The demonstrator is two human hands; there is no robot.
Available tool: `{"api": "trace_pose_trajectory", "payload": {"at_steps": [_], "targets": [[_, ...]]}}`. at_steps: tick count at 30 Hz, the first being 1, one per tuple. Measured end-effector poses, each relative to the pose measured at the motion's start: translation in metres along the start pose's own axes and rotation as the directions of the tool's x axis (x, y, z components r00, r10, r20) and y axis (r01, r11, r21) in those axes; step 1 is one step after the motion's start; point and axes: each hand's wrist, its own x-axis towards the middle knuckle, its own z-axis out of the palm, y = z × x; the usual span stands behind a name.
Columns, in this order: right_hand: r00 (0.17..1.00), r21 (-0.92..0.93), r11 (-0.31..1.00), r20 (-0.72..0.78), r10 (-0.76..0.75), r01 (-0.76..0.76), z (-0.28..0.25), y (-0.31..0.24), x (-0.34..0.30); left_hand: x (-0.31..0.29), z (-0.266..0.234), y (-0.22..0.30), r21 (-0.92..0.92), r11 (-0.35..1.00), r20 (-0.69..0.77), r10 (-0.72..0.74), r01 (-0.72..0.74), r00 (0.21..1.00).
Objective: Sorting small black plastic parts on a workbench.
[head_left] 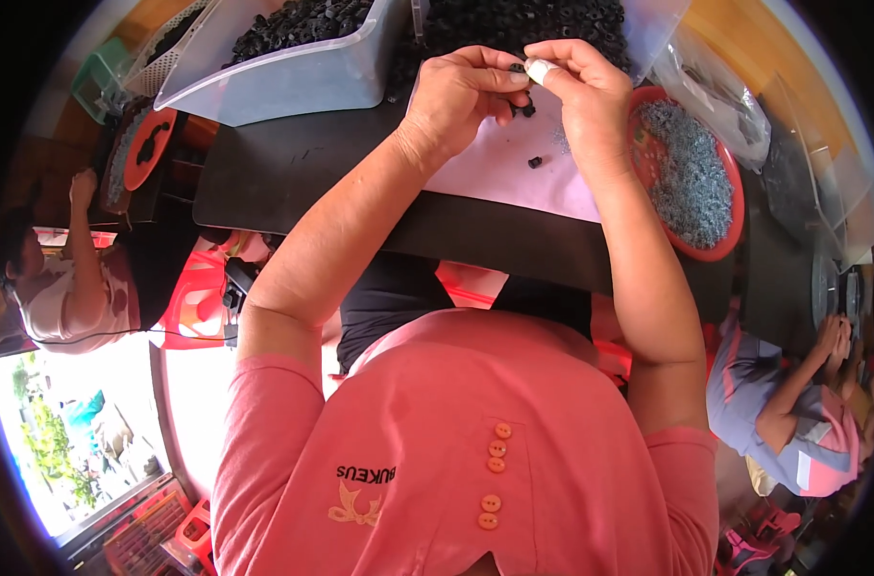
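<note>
My left hand point(466, 94) is above the pale sheet point(499, 184) on the table, its thumb and forefinger pinched on a small black plastic part point(517, 69). Another black piece point(525, 109) shows below those fingertips, against the curled fingers. My right hand point(591, 91), with white tape point(540, 71) around the thumb, meets the left at the fingertips. Its thumb and forefinger are pressed together, and whatever lies between them is too small or hidden. One loose black part point(535, 162) rests on the sheet below my hands.
A translucent bin point(312, 91) of black parts stands at the left, with a heap of similar parts point(523, 24) beyond my hands. At the right sits a red basin point(735, 206) of small blue-grey pieces, beside a clear plastic bag point(720, 106). Other people work at both sides.
</note>
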Motion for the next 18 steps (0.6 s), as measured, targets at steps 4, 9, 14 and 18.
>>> {"api": "trace_pose_trajectory", "payload": {"at_steps": [4, 9, 14, 18], "targets": [[0.998, 0.046, 0.997, 0.016, 0.065, -0.066, -0.004, -0.007, 0.004, -0.004, -0.001, 0.008, 0.01, 1.0, -0.023, -0.008, 0.009, 1.0], [0.998, 0.029, 0.998, 0.035, 0.047, -0.048, -0.008, -0.008, 0.005, -0.001, -0.002, 0.006, 0.169, 0.985, 0.002, 0.045, -0.045, 0.999], [0.994, -0.035, 0.998, 0.096, 0.053, -0.049, -0.01, -0.012, 0.005, -0.005, 0.002, 0.008, 0.304, 0.946, 0.017, 0.115, -0.115, 0.993], [0.991, -0.023, 0.997, 0.106, 0.076, -0.074, -0.011, -0.014, 0.005, -0.005, 0.001, 0.011, 0.32, 0.939, 0.029, 0.123, -0.126, 0.992]]}}
